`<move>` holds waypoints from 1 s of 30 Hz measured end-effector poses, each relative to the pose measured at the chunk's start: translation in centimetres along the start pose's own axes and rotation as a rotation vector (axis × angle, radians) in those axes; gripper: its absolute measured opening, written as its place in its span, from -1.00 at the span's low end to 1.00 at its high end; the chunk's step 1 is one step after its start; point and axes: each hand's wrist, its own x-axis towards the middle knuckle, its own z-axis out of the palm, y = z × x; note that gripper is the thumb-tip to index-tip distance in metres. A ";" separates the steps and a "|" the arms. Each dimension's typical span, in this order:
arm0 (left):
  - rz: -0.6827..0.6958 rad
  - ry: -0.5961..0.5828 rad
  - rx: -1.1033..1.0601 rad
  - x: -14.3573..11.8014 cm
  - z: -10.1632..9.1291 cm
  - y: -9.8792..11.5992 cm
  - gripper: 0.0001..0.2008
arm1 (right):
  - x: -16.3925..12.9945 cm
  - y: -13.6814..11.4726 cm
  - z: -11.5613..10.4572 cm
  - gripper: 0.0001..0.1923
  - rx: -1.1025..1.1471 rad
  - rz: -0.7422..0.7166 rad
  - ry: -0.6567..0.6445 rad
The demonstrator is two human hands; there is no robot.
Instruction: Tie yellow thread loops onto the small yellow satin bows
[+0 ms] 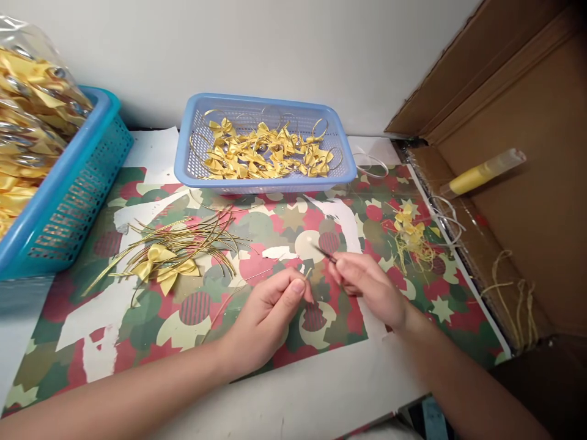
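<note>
Left hand (275, 308) pinching thin strand (309, 272) | right hand (373, 287) clamped on slim dark tool (323, 252) | strand, tool in front of middle blue basket (182, 146) | gold cords (197, 237) front-left of basket

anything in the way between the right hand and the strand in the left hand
Nothing visible stands between the right hand and the strand pinched in the left hand; only the patterned sheet shows in the gap. The dark tool juts from the right hand's own grip.

White wall (275, 49) behind patterned tabletop (293, 220)
</note>
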 end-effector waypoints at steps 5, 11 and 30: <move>0.060 -0.098 0.114 0.0 -0.1 0.2 -0.62 | 0.1 0.1 -0.1 -0.61 -0.075 -0.188 0.174; 0.138 -0.355 0.372 0.1 -0.2 0.1 -0.62 | 1.0 -0.1 1.8 -0.52 -0.633 -0.337 -0.074; 0.133 -0.297 0.427 0.1 -0.3 0.0 -0.56 | -1.3 -0.9 -8.0 -0.67 -0.784 -0.187 0.945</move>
